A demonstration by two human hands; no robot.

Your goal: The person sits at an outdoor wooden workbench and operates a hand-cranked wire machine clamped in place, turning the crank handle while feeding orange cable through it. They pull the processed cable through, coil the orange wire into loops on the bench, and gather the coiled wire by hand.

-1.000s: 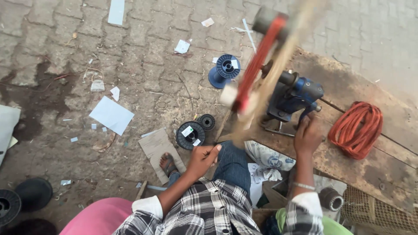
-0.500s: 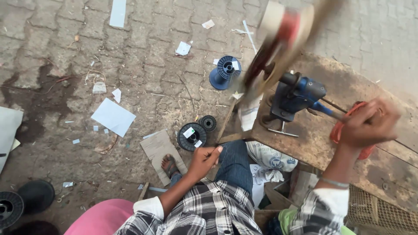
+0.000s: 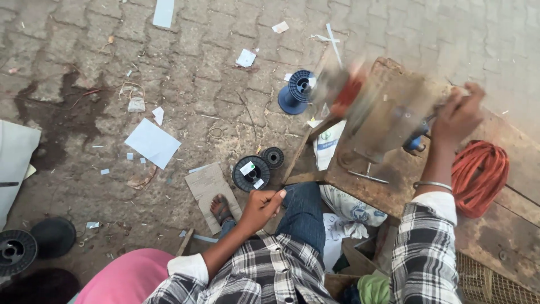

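Observation:
My right hand (image 3: 458, 112) is raised over the wooden bench (image 3: 506, 236) and is closed on the handle of a hand-cranked winding device (image 3: 388, 112). The device is motion-blurred, with a red part at its left end. A blue clamp-like part (image 3: 415, 143) shows under it. My left hand (image 3: 261, 205) rests by my knee in blue jeans, fingers pinched together. Nothing is visible between them.
An orange cord coil (image 3: 481, 177) lies on the bench at right. A blue spool (image 3: 296, 93) and two black spools (image 3: 251, 173) sit on the paved ground. Paper scraps (image 3: 152, 142), more black spools (image 3: 16, 251), my sandalled foot (image 3: 221, 208) and wire mesh (image 3: 484, 281) are around me.
My right hand has swung from low on the bench out to the right and then up, and the blurred winder has turned with it. My left hand has stayed put.

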